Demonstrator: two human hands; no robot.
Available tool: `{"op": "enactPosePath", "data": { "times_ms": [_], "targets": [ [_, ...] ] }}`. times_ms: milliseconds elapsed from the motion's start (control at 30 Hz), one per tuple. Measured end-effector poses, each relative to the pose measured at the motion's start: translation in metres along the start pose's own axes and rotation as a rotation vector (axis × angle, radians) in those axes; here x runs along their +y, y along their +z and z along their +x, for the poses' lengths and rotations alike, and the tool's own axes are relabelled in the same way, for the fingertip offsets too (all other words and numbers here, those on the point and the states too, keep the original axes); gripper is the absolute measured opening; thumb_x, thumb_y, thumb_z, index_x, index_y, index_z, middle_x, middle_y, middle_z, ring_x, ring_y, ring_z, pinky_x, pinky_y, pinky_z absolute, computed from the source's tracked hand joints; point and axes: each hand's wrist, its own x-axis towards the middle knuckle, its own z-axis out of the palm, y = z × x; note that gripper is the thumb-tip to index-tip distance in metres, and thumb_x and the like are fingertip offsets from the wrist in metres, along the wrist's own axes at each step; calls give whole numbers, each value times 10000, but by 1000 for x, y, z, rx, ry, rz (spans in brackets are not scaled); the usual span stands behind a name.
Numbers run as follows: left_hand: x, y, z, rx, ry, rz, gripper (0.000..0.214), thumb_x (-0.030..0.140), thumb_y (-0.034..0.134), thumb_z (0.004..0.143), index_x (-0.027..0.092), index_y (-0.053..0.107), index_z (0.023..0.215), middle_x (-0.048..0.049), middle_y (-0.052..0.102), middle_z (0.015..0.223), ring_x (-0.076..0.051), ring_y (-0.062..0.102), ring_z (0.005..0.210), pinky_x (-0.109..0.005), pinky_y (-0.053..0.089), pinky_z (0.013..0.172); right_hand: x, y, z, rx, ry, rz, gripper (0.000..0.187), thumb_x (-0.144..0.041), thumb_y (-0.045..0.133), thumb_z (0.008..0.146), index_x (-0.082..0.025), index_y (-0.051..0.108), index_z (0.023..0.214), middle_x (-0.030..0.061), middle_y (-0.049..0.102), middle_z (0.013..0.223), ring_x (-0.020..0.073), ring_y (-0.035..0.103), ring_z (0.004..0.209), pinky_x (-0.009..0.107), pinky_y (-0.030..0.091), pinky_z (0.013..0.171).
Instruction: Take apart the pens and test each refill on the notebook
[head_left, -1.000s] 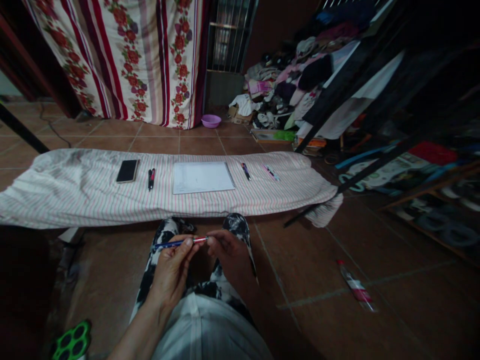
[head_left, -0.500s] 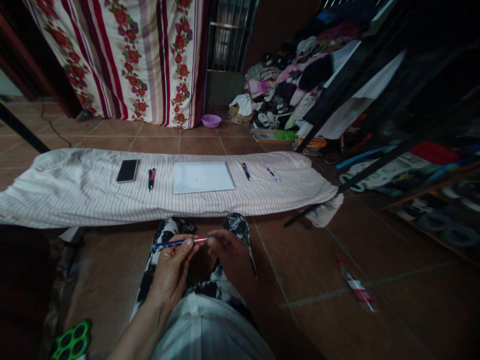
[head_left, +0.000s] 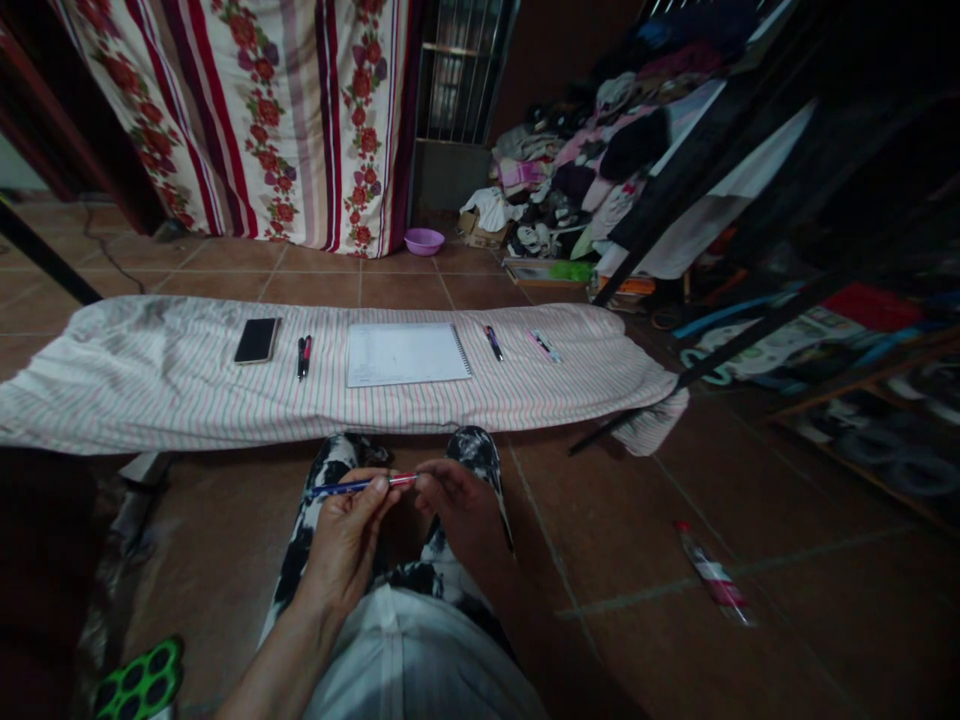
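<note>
Brown floor tiles (head_left: 637,520) run under everything. Across them lies a striped cloth (head_left: 150,390) with a spiral notebook (head_left: 407,353) at its middle, and I place all else by that notebook. Left of it lie a pair of pens (head_left: 303,356) and, further left, a dark phone (head_left: 256,340). Right of it lies another pen (head_left: 493,342), and beyond that a thin pink item (head_left: 541,345) I cannot make out. They sit in one row, apart from each other and flat on the cloth, which I judge keeps them off the tiles and easy to see. Behind the notebook hangs a flowered sheet (head_left: 285,120) with a small purple bowl (head_left: 424,241) at its foot. A heap of clothes (head_left: 570,190) lies behind and to the right.

On the near side of the notebook, above my patterned knees (head_left: 476,450), both hands are closed on a blue pen (head_left: 352,487). My left hand (head_left: 345,545) carries the barrel across its curled fingers, thumb pressed on top. My right hand (head_left: 461,520) pinches the red end with its fingertips. The pen lies nearly level, parallel to the notebook's near edge. Its blue length runs out to the left over my left fingers, and its red end bridges the gap between the hands. Held at two points like this, I judge, it cannot twist or slip.
</note>
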Motion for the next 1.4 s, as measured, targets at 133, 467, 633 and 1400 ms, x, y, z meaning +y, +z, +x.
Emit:
{"op": "enactPosePath", "data": {
  "times_ms": [133, 467, 633, 1400],
  "targets": [
    [0, 0, -1, 11, -4, 0, 254, 217, 801, 558, 119, 651, 738, -43, 702, 737, -121, 659, 710, -175, 529, 699, 6, 1, 0, 8, -18, 30, 167, -336, 614, 713, -189, 622, 790, -10, 641, 594, 119, 598, 543, 242, 510, 546],
    [1, 2, -1, 18, -4, -6, 271, 204, 812, 533, 122, 651, 735, -40, 700, 742, -117, 656, 698, -171, 529, 680, -4, 0, 0, 0, -7, -12, 122, -309, 608, 709, -192, 607, 744, -21, 621, 557, 111, 584, 512, 229, 499, 513],
    [0, 2, -1, 16, -11, -12, 254, 204, 808, 541, 125, 648, 721, -32, 698, 726, -110, 655, 688, -164, 528, 673, -2, 0, 0, 0, 10, 13, 127, -303, 608, 703, -187, 607, 752, -24, 615, 555, 105, 574, 506, 222, 489, 512],
    [-1, 3, 2, 80, -93, -110, 118, 163, 768, 584, 173, 662, 635, -10, 688, 704, -128, 651, 714, -165, 525, 689, -3, 4, -3, -48, -24, 40, 133, -289, 599, 717, -199, 599, 814, -10, 636, 630, 110, 563, 543, 221, 456, 519]
  ]
}}
